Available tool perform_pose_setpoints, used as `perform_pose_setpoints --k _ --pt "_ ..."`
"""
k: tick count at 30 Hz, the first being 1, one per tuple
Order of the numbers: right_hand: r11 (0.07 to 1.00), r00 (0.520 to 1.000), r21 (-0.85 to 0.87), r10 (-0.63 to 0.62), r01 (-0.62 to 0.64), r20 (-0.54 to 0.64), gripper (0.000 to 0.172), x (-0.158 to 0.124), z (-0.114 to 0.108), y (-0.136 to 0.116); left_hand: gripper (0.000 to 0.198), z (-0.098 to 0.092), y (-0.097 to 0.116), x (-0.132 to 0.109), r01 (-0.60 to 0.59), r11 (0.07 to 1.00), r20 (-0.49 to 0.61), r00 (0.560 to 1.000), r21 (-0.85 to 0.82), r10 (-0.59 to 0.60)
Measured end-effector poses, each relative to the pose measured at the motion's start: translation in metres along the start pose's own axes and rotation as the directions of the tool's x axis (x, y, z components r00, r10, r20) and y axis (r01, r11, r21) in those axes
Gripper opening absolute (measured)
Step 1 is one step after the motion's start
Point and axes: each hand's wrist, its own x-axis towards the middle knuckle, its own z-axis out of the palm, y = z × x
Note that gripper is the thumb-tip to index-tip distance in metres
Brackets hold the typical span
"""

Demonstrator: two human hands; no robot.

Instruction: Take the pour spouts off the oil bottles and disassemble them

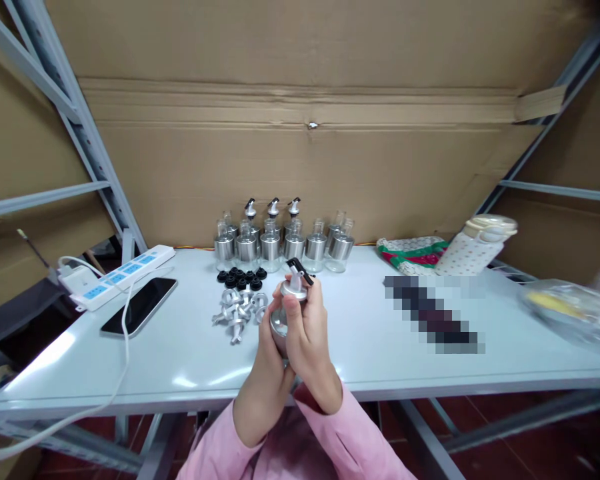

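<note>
Both my hands are wrapped round one bottle (pixel 279 325) with a metal sleeve, held tilted above the table's front edge. My left hand (pixel 267 373) grips the bottle's body from the left. On the right, my right hand (pixel 313 340) closes round the neck, its thumb against the silver pour spout (pixel 295 288) with a black flip lever. Just left of my hands lie a pile of silver spout parts (pixel 237 310) and a cluster of black stoppers (pixel 241 278). Behind stand several glass bottles (pixel 271 248) with metal sleeves; three at the back carry spouts (pixel 273 208).
A phone (pixel 141 305) and a white power strip (pixel 125 275) with a trailing cable (pixel 126 353) lie at the left. At the right are a patterned cloth (pixel 413 255), a dotted white jug (pixel 473 247), a plastic-wrapped item (pixel 565 307) and a pixelated dark patch. Cardboard (pixel 330 173) walls the back.
</note>
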Motion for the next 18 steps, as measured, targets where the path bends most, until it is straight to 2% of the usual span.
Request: perform_pose_setpoints --k 4,9,14,18 --pt "0.994 0.999 0.104 0.028 -0.024 -0.043 0.022 -0.001 0.000 0.000 0.084 -0.007 0.009 0.001 -0.032 0.993 0.118 0.993 0.116 0.018" --pt "0.985 0.996 0.155 0.079 -0.071 -0.045 0.029 0.001 -0.001 -0.004 0.085 -0.006 0.002 -0.004 -0.009 0.990 0.119 0.993 0.143 -0.008" --pt "0.923 0.988 0.363 0.150 -0.132 -0.024 0.029 0.008 -0.002 -0.011 0.083 -0.005 0.003 -0.006 0.098 0.990 0.118 0.987 0.097 -0.109" --pt "0.888 0.971 0.451 0.181 -0.093 -0.156 0.021 0.014 -0.011 -0.006 0.083 -0.006 0.008 -0.006 0.148 0.984 0.102 0.982 0.100 -0.158"
